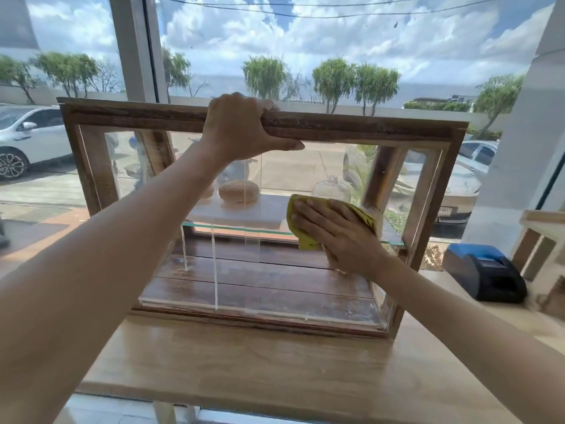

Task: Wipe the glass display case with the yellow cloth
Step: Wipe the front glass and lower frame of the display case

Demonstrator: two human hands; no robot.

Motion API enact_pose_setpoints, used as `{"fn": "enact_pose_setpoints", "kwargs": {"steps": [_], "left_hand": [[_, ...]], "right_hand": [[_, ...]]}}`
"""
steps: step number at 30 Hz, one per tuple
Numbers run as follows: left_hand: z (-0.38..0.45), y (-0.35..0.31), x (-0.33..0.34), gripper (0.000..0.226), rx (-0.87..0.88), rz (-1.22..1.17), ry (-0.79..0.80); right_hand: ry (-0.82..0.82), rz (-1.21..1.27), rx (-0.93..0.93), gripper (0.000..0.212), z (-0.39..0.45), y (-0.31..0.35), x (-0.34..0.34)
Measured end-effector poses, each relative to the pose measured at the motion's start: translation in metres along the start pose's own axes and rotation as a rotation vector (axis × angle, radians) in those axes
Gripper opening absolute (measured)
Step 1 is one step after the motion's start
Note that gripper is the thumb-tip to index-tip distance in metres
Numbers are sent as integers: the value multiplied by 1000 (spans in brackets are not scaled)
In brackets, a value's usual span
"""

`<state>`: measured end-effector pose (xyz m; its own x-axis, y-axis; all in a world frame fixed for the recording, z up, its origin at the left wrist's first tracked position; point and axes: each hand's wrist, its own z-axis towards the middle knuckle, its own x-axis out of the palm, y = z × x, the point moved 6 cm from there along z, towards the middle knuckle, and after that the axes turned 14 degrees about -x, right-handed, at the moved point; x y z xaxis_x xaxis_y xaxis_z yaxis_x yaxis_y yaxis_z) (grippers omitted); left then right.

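A glass display case (360, 130) with a dark wooden frame stands on a light wooden counter before a big window. My left hand (241, 127) grips the top rail of the frame, fingers over the back and thumb on the front. My right hand (339, 234) lies flat against the front glass pane on the right side, pressing the yellow cloth (301, 228) onto it. The cloth shows above and left of the fingers; the rest is under my palm. Whitish streaks (215, 270) run down the glass at lower left.
Inside the case, a round bun (239, 191) and a clear glass dome (331, 188) sit on a glass shelf. A black and blue printer (483, 272) stands on the counter (244, 362) to the right. Parked cars and trees show through the window.
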<state>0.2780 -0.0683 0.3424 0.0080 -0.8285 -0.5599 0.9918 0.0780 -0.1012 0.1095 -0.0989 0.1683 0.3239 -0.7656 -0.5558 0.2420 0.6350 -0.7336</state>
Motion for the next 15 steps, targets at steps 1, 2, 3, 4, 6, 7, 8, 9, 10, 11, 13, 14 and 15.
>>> {"fn": "enact_pose_setpoints", "kwargs": {"steps": [1,2,3,4,6,7,8,9,10,11,13,14,15], "left_hand": [[0,0,0,92,-3,3,1],[0,0,0,93,-6,4,4],[1,0,1,94,-8,7,3],[1,0,1,95,-6,15,-2],[1,0,3,94,-1,28,-15],[1,0,3,93,0,29,-22],[1,0,3,92,1,27,-27],[1,0,3,93,4,26,-30],[1,-1,3,93,7,28,-34],[0,-1,2,93,9,29,-38],[0,-1,3,92,12,32,-43],[0,-1,3,91,12,31,-43],[0,-1,3,90,9,26,-42]], "right_hand": [[1,9,-8,68,-4,7,5],[6,21,-12,67,-8,14,11],[12,31,-18,67,-13,22,18],[26,38,-26,66,-19,30,25],[76,38,-54,69,-29,49,39],[104,36,-71,71,-34,58,47],[131,38,-85,73,-38,66,54],[153,49,-97,74,-43,74,60],[170,69,-107,73,-47,82,66],[187,93,-115,71,-52,88,71],[220,133,-127,68,-59,101,80],[237,151,-132,65,-62,107,83],[242,172,-136,61,-65,113,86]]}}
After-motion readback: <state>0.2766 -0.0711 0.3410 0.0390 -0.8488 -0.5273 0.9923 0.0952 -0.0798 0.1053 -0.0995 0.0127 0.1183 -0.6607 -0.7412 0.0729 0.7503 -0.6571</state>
